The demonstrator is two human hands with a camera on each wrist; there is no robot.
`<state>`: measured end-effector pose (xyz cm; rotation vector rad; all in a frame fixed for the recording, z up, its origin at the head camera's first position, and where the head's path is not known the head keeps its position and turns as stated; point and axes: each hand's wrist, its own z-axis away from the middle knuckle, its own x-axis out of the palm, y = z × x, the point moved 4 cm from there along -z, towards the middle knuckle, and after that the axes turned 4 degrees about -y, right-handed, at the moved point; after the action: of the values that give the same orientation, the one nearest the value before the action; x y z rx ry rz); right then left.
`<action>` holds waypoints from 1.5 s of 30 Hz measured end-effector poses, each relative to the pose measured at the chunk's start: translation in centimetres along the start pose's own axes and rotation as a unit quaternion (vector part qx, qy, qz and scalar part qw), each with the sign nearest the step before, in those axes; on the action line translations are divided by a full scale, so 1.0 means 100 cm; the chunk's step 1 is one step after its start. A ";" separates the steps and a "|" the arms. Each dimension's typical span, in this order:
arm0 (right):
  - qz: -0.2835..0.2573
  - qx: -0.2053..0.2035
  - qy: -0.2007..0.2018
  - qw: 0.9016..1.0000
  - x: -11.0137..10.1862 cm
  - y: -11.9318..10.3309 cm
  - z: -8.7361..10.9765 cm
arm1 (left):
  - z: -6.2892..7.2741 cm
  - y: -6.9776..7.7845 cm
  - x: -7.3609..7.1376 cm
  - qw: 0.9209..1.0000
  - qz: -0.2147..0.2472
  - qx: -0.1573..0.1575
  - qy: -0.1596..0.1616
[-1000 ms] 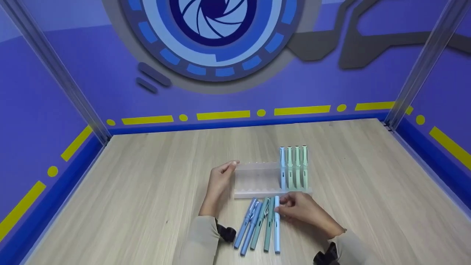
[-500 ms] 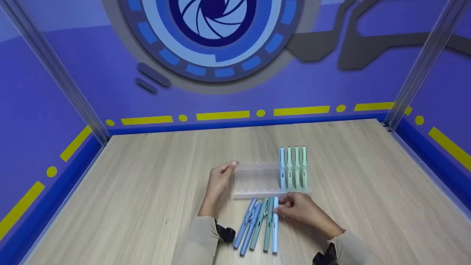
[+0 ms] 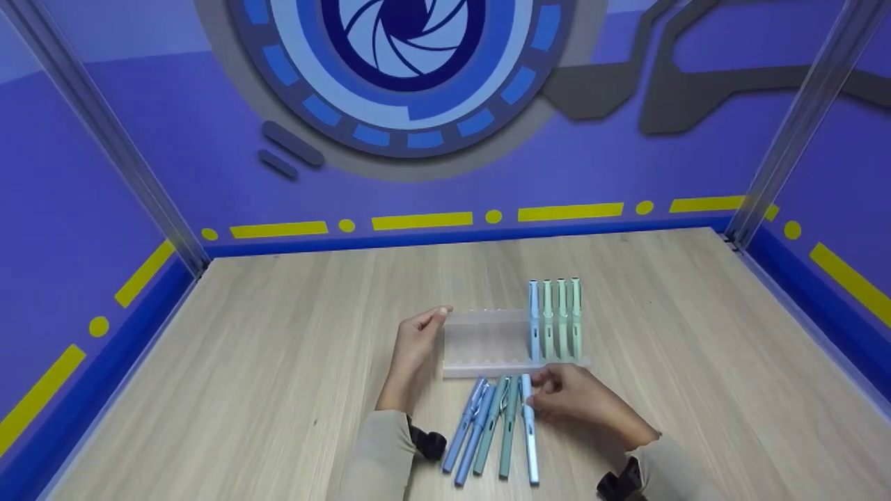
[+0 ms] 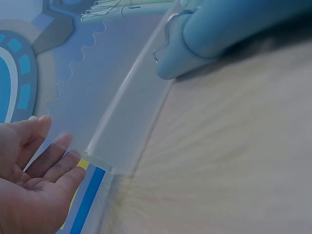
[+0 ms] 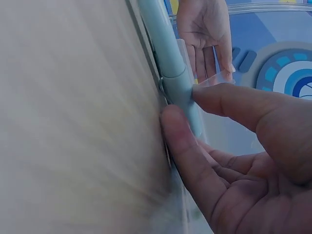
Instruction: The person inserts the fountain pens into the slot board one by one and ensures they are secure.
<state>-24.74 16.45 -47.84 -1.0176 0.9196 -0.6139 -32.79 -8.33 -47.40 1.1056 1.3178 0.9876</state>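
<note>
A clear pen rack [image 3: 487,341] stands on the table, with a light blue pen [image 3: 534,327] and several pale green pens [image 3: 562,327] upright at its right side. My left hand [image 3: 416,351] holds the rack's left edge, thumb at the top corner. In front of the rack, my right hand [image 3: 581,398] pinches another light blue pen [image 3: 532,445] between thumb and index finger; the right wrist view shows this pen [image 5: 165,53] close to the tabletop. Left of it lie two green pens [image 3: 509,431] and two darker blue pens [image 3: 465,428].
The wooden tabletop [image 3: 292,362] is bounded by blue-purple printed panels [image 3: 174,160] at the back and both sides. A black wrist strap [image 3: 427,443] sits on the left wrist, close to the darker blue pens.
The pinched light blue pen has come away from the green pen beside it, its near end swinging right. My right hand has shifted slightly right; the left hand keeps its place on the rack.
</note>
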 end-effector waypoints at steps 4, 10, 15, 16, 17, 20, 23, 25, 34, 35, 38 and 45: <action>-0.002 0.006 -0.001 1.000 -0.001 -0.001 0.001 | 0.001 -0.001 0.000 1.000 0.005 -0.005 -0.002; 0.029 0.009 0.014 0.999 0.000 -0.002 0.001 | 0.001 -0.002 0.000 1.000 0.009 -0.013 -0.001; 0.055 0.012 0.039 0.998 0.001 -0.003 -0.001 | 0.000 0.000 0.000 1.000 0.020 -0.022 0.002; 0.060 0.011 0.045 0.997 0.002 -0.003 -0.001 | 0.000 0.000 0.001 1.000 0.020 -0.022 0.002; 0.069 0.008 0.053 0.996 0.002 -0.003 -0.001 | 0.000 0.001 0.001 1.000 0.018 -0.020 0.003; 0.090 0.000 0.073 0.993 0.006 -0.004 -0.002 | -0.001 0.001 0.001 1.000 0.008 -0.015 0.006; 0.103 -0.006 0.082 0.991 0.008 -0.005 -0.002 | -0.001 0.001 0.001 1.000 0.000 -0.014 0.008; 0.104 -0.003 0.081 0.991 0.009 -0.006 -0.002 | -0.001 0.001 0.001 1.000 0.000 -0.016 0.008; 0.074 0.020 0.049 0.996 0.008 -0.004 -0.003 | 0.000 0.000 0.001 1.000 0.010 -0.019 0.006; 0.067 0.020 0.044 0.997 0.008 -0.004 -0.003 | 0.000 0.000 0.001 1.000 0.009 -0.018 0.005; 0.059 0.015 0.029 0.998 0.007 -0.003 -0.002 | -0.001 0.000 0.001 1.000 0.002 -0.012 0.005; 0.066 -0.002 0.005 0.998 0.005 -0.004 -0.001 | -0.002 0.000 0.001 1.000 0.008 -0.019 0.003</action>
<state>-24.57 15.83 -47.73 -0.9490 0.9896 -0.5072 -32.99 -8.24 -47.45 1.0865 1.2929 1.0241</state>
